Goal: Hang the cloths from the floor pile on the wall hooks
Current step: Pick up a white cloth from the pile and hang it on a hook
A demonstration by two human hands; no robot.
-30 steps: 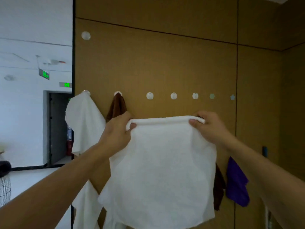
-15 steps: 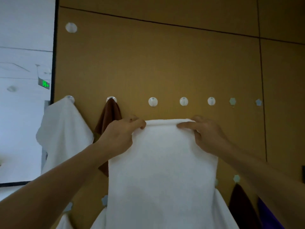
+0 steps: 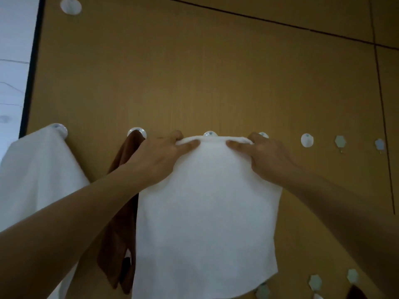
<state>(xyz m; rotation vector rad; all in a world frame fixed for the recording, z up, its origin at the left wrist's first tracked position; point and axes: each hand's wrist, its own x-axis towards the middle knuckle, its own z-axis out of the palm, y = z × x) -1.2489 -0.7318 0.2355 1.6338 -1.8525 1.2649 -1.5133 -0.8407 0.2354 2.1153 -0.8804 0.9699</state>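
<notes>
Item: white cloth, held flat vs. tan wall panel, top edge rolled over & level w/ round hook, which peeks just above edge centre. Cloth hangs down from there, lower hem curved, near bottom of frame.

L hand: thumb on front of cloth's top-left corner, fingers curled behind the edge, pinching it. Forearm comes up from lower left, crossing in front of brown cloth.

R hand: thumb on front at top-right corner, fingers curled over edge, pinching it. Partly covers next round hook. Forearm comes in from lower right.

Thumbs point toward each other, hook between them.

Neighbours: brown cloth on round hook just left of L hand; 2nd white cloth on far-left hook, at frame edge. Right of R hand: bare round hook, then 2 small hex-type hooks, bare panel around them. One more round hook high up, top left. Dark seam lines on panel at right. Lower row of hex hooks at bottom right; a dark cloth shows at bottom edge.
</notes>
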